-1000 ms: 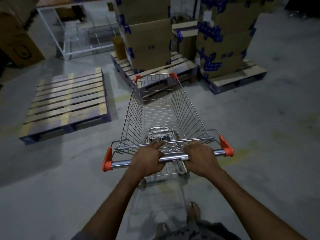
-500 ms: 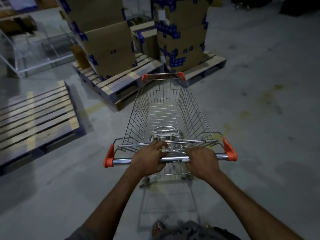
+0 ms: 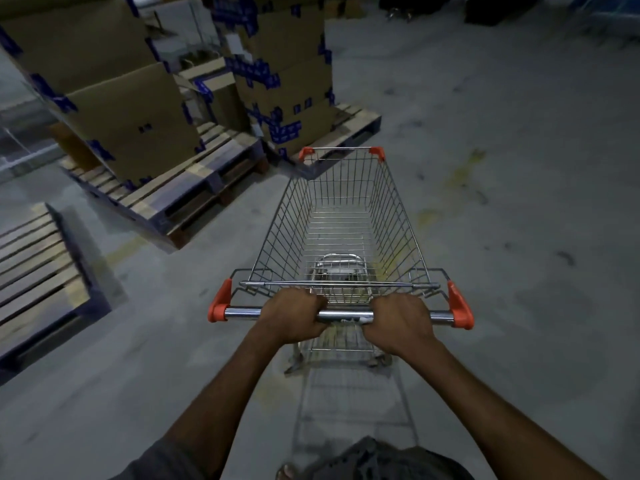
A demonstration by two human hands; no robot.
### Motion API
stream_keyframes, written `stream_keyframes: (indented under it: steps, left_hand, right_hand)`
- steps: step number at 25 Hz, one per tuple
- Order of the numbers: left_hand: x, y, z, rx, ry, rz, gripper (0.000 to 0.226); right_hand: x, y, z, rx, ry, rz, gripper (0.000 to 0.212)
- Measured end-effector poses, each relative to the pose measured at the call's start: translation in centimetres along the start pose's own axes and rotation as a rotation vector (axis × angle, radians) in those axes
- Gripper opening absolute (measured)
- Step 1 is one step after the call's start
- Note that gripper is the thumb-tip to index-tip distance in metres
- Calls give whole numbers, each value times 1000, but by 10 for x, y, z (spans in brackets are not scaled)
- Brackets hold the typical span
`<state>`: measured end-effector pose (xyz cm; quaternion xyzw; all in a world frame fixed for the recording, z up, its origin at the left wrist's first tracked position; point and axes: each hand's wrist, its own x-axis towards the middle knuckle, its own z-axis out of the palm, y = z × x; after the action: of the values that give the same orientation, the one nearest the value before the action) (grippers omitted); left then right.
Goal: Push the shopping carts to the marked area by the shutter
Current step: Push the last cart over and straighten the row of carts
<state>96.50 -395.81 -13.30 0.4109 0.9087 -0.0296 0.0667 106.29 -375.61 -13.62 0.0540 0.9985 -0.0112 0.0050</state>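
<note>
An empty wire shopping cart (image 3: 341, 216) with orange corner caps stands on the grey concrete floor right in front of me. Its chrome handle bar (image 3: 242, 312) runs across the middle of the view between two orange end caps. My left hand (image 3: 292, 315) grips the bar left of centre, fingers curled over it. My right hand (image 3: 398, 322) grips the bar right of centre in the same way. The cart's nose points ahead and slightly right, just past a pallet corner. No shutter or marked area shows in this view.
Two wooden pallets (image 3: 194, 188) stacked with taped cardboard boxes (image 3: 114, 98) stand ahead on the left, close to the cart's front left corner. An empty pallet (image 3: 38, 271) lies at the far left. Faded yellow floor marks (image 3: 460, 178) lie ahead right, with open concrete there.
The cart and my view have swung to the right while rolling forward. The pallets and boxes have slid to the left of the view. Both hands keep the same grip on the handle.
</note>
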Motion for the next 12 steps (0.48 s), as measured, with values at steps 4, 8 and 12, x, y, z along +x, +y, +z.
stream_keyframes:
  steps: [4, 8, 12]
  left_hand:
    - [53, 28, -6, -1, -14, -11, 38]
    - [104, 55, -12, -5, -21, 33, 39]
    - [159, 71, -20, -30, -54, 106, 41]
  right_hand:
    - [8, 47, -6, 28, -50, 87, 33]
    - [23, 92, -19, 138, -172, 227, 41]
    - [46, 138, -26, 188, -306, 321, 46]
